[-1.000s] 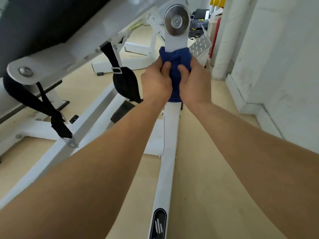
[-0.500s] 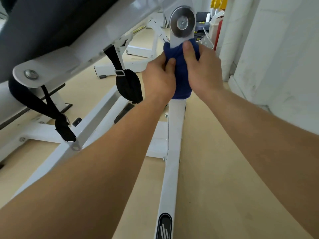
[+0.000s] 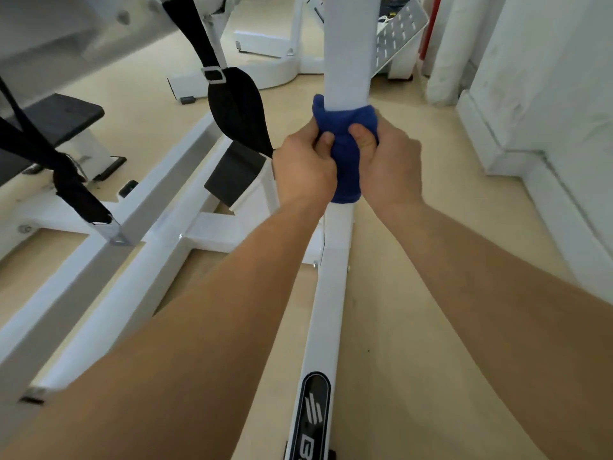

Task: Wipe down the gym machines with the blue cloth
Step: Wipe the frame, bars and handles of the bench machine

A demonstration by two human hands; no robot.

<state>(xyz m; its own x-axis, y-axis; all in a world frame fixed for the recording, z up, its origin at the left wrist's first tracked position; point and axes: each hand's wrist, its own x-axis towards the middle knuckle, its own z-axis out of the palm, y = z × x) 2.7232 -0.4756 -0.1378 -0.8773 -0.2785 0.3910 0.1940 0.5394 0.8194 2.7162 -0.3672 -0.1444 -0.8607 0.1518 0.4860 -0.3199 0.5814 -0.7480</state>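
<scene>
A blue cloth (image 3: 345, 154) is wrapped round the white upright post (image 3: 346, 51) of a gym machine. My left hand (image 3: 303, 171) grips the cloth from the left, thumb pressed into its front. On the right side my right hand (image 3: 391, 164) grips it the same way. Both hands sit side by side with the cloth bunched between them. Below the cloth the post meets a white floor rail (image 3: 326, 293) with a black logo badge (image 3: 313, 406).
White frame bars (image 3: 146, 207) run across the floor to the left, with black straps (image 3: 237, 107) and a black footplate (image 3: 234, 175) hanging or standing near them. A white wall (image 3: 547, 94) and its skirting lie close on the right. Another white machine base (image 3: 265, 74) stands behind.
Both hands have slid the cloth down the post, away from the round metal pivot disc, which has left the view. The view has tilted downward.
</scene>
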